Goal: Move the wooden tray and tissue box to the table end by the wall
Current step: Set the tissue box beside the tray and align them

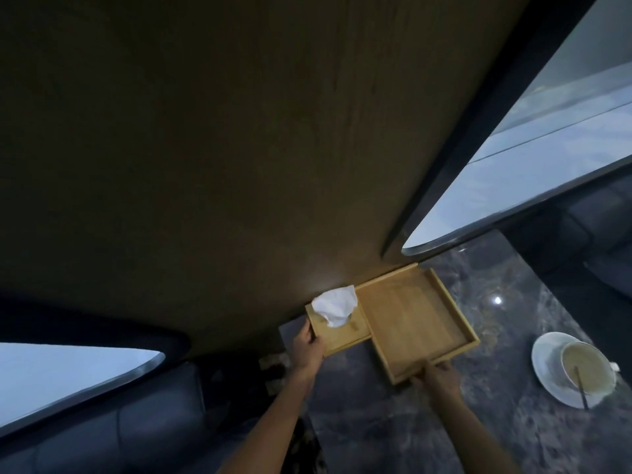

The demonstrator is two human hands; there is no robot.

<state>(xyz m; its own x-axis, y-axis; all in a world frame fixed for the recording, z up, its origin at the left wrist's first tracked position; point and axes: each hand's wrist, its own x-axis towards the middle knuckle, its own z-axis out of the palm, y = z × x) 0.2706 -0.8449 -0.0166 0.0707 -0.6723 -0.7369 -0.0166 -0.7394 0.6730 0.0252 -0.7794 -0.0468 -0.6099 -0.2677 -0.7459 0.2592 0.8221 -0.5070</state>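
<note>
A shallow wooden tray [415,319] lies flat on the dark marble table [485,289], its far edge against the brown wall [239,148]. To its left, also at the wall, sits a wooden tissue box [345,335] with a white tissue [335,306] sticking up from its top. My left hand [307,347] grips the box's left near corner. My right hand [432,372] holds the tray's near rim, fingers curled over it. Box and tray touch side by side.
A white cup on a saucer [578,371], with a dark stirrer in it, stands at the right of the table. Dark upholstered seats [113,425] flank the table on the left and far right. Windows show at both sides.
</note>
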